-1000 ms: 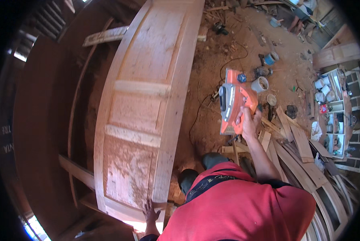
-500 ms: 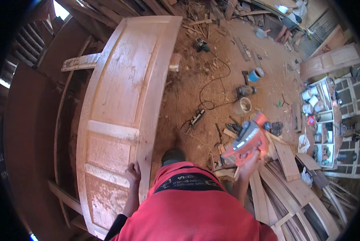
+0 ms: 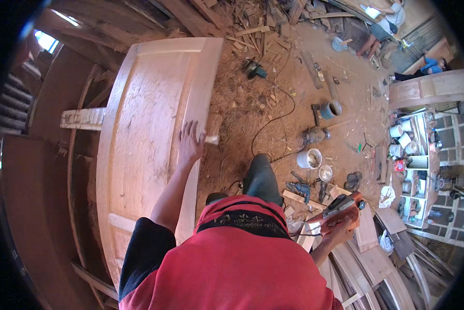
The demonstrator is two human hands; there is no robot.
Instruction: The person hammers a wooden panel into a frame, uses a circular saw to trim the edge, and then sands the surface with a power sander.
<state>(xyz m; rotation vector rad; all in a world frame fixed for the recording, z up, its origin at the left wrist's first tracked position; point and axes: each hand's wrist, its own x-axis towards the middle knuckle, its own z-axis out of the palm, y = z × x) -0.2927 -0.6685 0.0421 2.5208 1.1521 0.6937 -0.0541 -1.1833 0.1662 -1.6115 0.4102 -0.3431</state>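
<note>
My left hand (image 3: 191, 143) rests with fingers spread on the right-hand edge strip of a paneled wooden door (image 3: 154, 103), which lies flat on supports at my left. Off to my right, my right hand (image 3: 339, 230) is closed around the handle of an orange electric planer (image 3: 348, 211), held away from the door, above stacked boards. The planer's underside is hidden. A dark cord trails from its rear toward my body. Pale wood support ends (image 3: 83, 119) stick out from under the door.
Planks and frames (image 3: 369, 258) are piled at the right. On the dusty floor lie a corded power tool (image 3: 254, 68), a blue bucket (image 3: 330, 109), a white bucket (image 3: 309, 158) and a drill (image 3: 299, 190). Shelves (image 3: 418, 170) stand far right. Two people are at the far right.
My left hand has moved forward along the door and opened from a loose fist. The planer has swung right and nearer my body in my right hand. I have stepped forward.
</note>
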